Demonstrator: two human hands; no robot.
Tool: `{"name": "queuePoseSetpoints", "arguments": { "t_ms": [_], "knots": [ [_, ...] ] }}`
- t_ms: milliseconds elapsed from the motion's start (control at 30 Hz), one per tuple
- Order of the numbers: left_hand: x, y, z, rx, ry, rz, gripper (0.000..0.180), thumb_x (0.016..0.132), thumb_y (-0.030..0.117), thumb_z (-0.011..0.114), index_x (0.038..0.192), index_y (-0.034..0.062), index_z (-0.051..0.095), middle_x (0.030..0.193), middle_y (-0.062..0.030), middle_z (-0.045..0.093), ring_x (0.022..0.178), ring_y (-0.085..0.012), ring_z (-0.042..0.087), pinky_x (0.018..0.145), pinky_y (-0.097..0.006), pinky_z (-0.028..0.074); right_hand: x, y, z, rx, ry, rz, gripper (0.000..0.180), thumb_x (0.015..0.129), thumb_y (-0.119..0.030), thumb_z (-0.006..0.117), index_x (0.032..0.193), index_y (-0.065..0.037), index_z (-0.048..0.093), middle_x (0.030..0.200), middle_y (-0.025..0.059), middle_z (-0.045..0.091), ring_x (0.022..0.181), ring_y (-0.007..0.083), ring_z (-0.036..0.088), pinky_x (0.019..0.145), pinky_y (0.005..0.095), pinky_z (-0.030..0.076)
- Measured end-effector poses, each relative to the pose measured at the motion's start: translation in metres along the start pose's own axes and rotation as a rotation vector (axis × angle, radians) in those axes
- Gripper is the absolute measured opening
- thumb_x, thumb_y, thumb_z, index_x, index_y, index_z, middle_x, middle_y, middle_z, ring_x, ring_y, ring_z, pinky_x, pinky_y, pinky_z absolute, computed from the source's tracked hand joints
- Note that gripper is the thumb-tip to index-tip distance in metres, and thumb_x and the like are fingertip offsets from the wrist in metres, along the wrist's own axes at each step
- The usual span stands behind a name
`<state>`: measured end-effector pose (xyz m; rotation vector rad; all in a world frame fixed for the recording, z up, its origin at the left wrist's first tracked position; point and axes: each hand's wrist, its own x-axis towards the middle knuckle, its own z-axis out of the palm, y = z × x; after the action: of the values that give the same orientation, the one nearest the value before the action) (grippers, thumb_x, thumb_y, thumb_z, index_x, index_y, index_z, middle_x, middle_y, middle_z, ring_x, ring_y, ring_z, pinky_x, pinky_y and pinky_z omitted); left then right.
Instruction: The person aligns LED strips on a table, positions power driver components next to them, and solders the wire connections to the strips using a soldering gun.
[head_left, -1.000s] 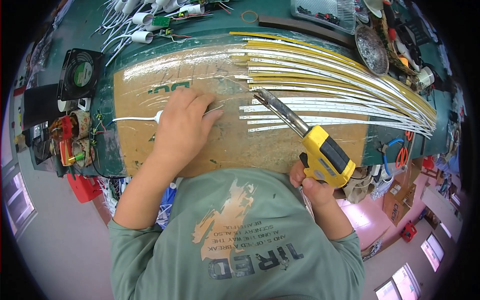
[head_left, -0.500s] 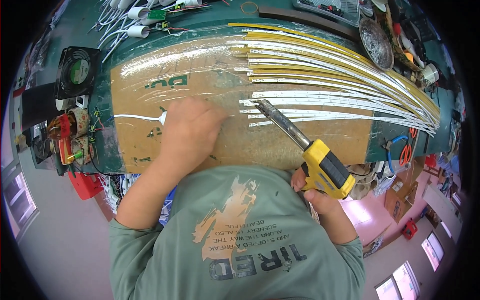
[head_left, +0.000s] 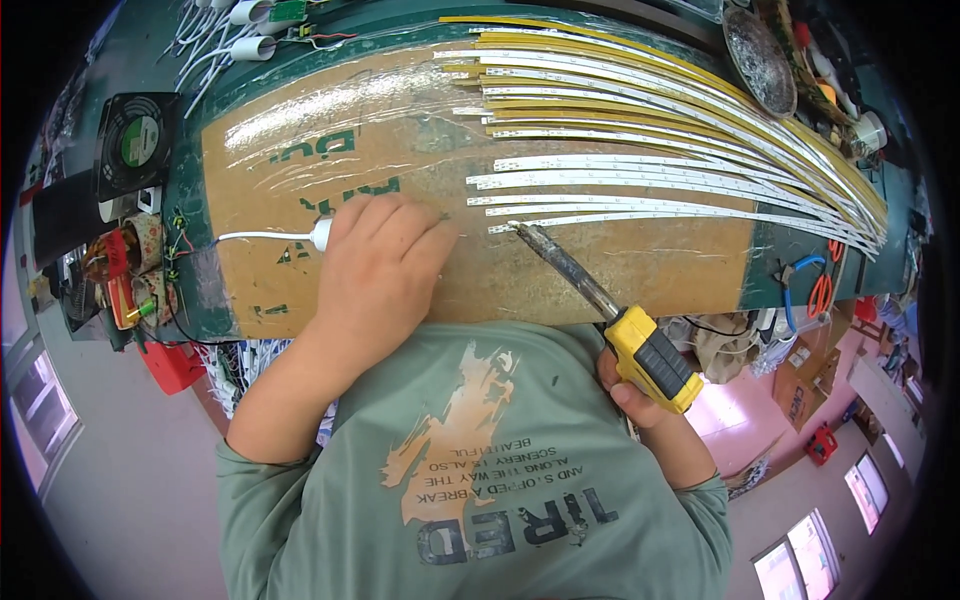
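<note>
My left hand (head_left: 383,270) is closed around a white round cap (head_left: 321,234) on the end of a white cord (head_left: 265,236); the fingers hide most of the cap. My right hand (head_left: 632,388) grips a yellow and black soldering gun (head_left: 657,360) by its handle. Its long metal tip reaches far left, to the end of the nearest white LED strip (head_left: 600,219); whether it touches is too small to tell. More white and yellow-edged LED strips (head_left: 620,84) lie fanned out beyond, their ends lined up on the cardboard sheet (head_left: 590,278).
A black fan (head_left: 137,147) stands at the left edge of the green table. White capped cords (head_left: 252,48) lie at the far left. A round metal dish (head_left: 760,65) is at the far right. Blue-handled pliers (head_left: 790,285) and orange-handled scissors (head_left: 822,293) lie at the right edge.
The view has shifted a little, so the table things sit higher in it. My soldering gun's tip has come from a farther white strip to the nearest one. My left hand still holds the cap.
</note>
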<state>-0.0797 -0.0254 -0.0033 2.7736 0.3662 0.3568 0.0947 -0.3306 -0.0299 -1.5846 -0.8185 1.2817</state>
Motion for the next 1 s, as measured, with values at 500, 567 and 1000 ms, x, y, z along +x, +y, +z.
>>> {"name": "queuePoseSetpoints", "arguments": {
  "t_ms": [500,567,1000],
  "knots": [
    [0.001,0.016,0.009,-0.153,0.122,0.067,0.028,0.068,0.002,0.071,0.095,0.0092,0.071,0.082,-0.002,0.062,0.079,-0.0231,0.06,0.067,-0.036,0.041,0.0,0.009,0.006,-0.082,0.069,-0.143,0.023,0.083,-0.032,0.067,0.077,-0.011,0.058,0.077,0.0088,0.058,0.073,0.0328,0.059,0.062,0.0404,0.048],
    [0.004,0.019,0.011,-0.125,0.17,0.052,0.027,0.068,0.001,0.071,0.094,0.0099,0.071,0.079,-0.0019,0.059,0.075,-0.0231,0.057,0.066,-0.037,0.04,0.002,0.006,0.003,-0.146,0.048,-0.143,0.023,0.084,-0.032,0.067,0.078,-0.011,0.058,0.077,0.0088,0.058,0.073,0.0327,0.06,0.063,0.0402,0.048],
    [0.004,0.019,0.015,-0.111,0.112,-0.038,0.025,0.071,0.001,0.07,0.093,0.0097,0.07,0.077,-0.0032,0.054,0.073,-0.025,0.053,0.065,-0.038,0.04,0.005,0.011,0.007,-0.19,0.084,-0.125,0.026,0.085,-0.035,0.069,0.079,-0.011,0.061,0.078,0.0091,0.061,0.074,0.0327,0.062,0.065,0.04,0.05]
  ]
}}
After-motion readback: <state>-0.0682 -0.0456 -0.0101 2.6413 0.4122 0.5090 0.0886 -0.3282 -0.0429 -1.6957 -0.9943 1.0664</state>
